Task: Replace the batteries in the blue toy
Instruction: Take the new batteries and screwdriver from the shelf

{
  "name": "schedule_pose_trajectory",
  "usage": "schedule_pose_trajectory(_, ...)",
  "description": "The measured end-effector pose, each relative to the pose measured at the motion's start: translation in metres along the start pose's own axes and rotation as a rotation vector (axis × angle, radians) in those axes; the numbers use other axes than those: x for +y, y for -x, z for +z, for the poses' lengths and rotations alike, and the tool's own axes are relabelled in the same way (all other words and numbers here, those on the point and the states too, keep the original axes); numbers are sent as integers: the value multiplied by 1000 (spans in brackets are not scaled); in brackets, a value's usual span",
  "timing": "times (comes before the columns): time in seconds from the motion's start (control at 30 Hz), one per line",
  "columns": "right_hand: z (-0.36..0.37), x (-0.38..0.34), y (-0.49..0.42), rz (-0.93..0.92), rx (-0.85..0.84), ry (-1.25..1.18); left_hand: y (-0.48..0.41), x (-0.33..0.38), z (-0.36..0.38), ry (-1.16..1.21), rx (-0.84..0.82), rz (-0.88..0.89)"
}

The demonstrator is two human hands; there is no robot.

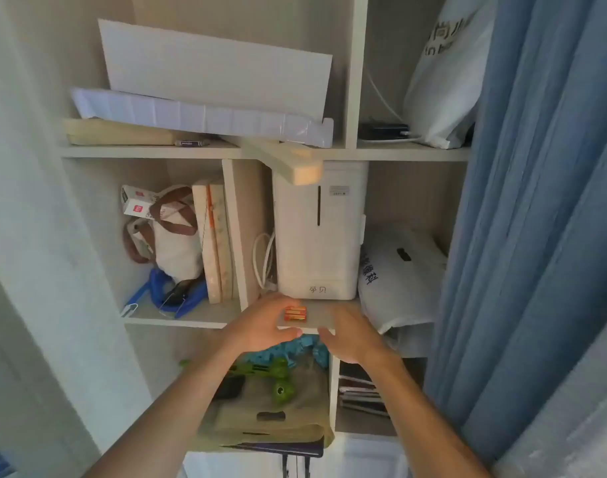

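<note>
Shelf unit, items left to right:
- Cloth bag (175, 243), middle shelf.
- Books (216, 243), upright beside it.
- Left hand (260, 326): fingers loosely spread, empty, just beside the batteries.
- Batteries (295, 313): orange pack, on the shelf edge.
- Blue toy (297, 347): compartment below, partly hidden.
- Right hand (354, 337): fingers relaxed, empty.
- Curtain (536, 201).
</note>
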State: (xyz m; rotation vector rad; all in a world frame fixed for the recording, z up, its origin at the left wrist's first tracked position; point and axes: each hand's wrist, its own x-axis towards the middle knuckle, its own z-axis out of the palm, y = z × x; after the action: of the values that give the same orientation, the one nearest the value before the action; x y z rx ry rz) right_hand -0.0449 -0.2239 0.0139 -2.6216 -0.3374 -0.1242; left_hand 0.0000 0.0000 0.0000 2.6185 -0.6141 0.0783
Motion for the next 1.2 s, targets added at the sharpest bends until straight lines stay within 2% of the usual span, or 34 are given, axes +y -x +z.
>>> schedule_pose_trajectory(0.17,21,11,-32,106,53,201,-38,-13,17,-150,-81,39)
schedule_pose_trajectory(0.33,27,16,-52,124,140,377,-63,-30,19,-209,-166,65)
schedule_pose_trajectory(0.5,36,25,-68,202,134,303,-78,-37,18,-273,-248,118)
schedule_pose_trajectory(0.63,39,25,-73,275,147,248,-78,-32,27,-476,-257,122)
schedule_pose_trajectory(0.77,40,22,-65,296,187,231,-76,-23,35,-551,-229,122)
schedule_pose_trajectory(0.97,37,21,-48,311,151,45,-69,-11,31,-524,-210,106)
schedule_pose_trajectory(1.1,25,13,-27,248,179,-94,-45,-9,21,-365,-178,52)
schedule_pose_trajectory(1.2,20,6,-9,148,133,-206,-1,-3,11,-126,-138,-48)
